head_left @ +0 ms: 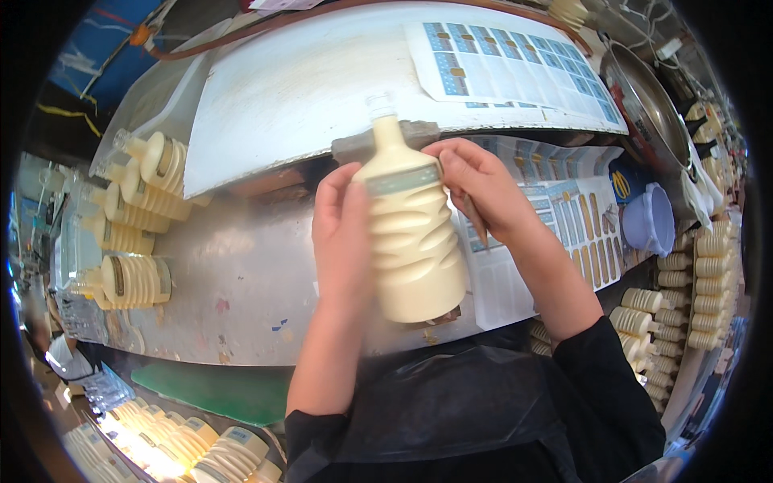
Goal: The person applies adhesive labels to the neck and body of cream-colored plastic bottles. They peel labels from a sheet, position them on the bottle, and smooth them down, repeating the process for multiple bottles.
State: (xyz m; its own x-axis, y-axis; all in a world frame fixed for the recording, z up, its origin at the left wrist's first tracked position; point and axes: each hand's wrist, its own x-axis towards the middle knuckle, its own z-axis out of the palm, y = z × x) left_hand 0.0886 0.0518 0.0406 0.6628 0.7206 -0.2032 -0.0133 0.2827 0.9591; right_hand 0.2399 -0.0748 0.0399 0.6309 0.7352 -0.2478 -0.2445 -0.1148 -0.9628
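A cream bottle (416, 249) with wavy ribs and a clear neck lies in front of me, its neck pointing away. A grey-green label band (403, 180) runs across its shoulder. My left hand (342, 233), slightly blurred, is closed along the bottle's left side, thumb near the band. On the other side, my right hand (479, 183) pinches at the band's right end, thumb and forefinger together. A thin brown stick-like tool (475, 221) juts down from under the right fingers; its kind is unclear. Behind the neck, a grey block (350, 148) is partly hidden.
Similar bottles (133, 282) lie at the left of the metal bench (241, 282). Label sheets (515, 64) rest on the raised white board (322, 64), with another label sheet (580, 217) to the right. Beyond are a lilac bucket (649, 219) and racked bottles (713, 286).
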